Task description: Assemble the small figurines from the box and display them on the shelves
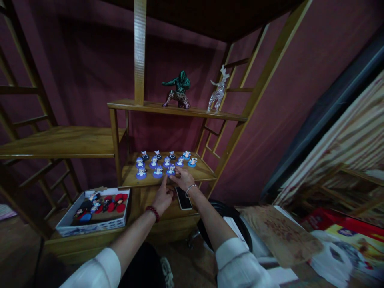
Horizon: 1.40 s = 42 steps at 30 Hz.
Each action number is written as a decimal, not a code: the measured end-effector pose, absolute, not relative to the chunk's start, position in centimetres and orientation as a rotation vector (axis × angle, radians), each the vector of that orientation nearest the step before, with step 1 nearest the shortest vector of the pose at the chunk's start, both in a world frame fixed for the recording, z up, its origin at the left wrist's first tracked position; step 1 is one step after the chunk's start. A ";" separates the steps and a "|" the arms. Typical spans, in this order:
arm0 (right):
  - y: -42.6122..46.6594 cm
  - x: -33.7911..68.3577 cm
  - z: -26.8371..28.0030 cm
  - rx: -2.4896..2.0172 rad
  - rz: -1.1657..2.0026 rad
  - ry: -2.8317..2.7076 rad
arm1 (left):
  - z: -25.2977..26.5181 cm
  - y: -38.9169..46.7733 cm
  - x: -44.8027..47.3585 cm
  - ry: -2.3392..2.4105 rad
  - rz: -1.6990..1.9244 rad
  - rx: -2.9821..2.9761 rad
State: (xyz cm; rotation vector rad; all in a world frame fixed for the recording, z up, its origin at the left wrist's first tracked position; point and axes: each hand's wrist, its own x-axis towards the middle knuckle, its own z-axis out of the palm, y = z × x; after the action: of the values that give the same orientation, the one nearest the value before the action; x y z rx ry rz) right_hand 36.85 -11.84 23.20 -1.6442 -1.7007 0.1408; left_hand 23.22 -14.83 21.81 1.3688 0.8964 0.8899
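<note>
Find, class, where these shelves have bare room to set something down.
Bare: the left shelf, bordered by wall and upright; the figurine shelf, at its right front corner, bordered by blue figurines and right frame. Crowded: the purple figurines by the right hand; the box, scattered with figures.

Right hand [183, 178] partly covers a front-row purple figurine [171, 169], off center toward 7 o'clock; grip or touch, can't tell. Left hand [163, 199]: fingertip contact with that figurine unclear. Its fine detail too small. Box [93, 228] at 8: figures [111, 204] overlap, can't count. Phone [184, 201] at 6: upper end partly behind right hand. Black stool [222, 208] at 5: partly behind right forearm [208, 216]. Sleeves [97, 270], 7 and 5: cut by bottom edge. Red-yellow package [357, 238] at 4: cropped right, print blurred.
</note>
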 end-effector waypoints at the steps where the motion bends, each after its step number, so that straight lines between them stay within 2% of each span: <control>1: -11.8 36.8 23.2 -1.640 0.141 -1.702 | 21.9 -14.9 23.2 0.898 0.888 1.363; 42: -12.0 36.6 23.4 -1.738 0.116 -1.703 | 22.5 -14.0 25.2 0.958 0.838 1.165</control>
State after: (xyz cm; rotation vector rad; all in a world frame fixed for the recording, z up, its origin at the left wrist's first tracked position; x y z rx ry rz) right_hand 36.61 -12.01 23.36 -1.7381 -1.7026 0.1164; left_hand 25.23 -13.97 22.49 1.1653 0.9579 0.8378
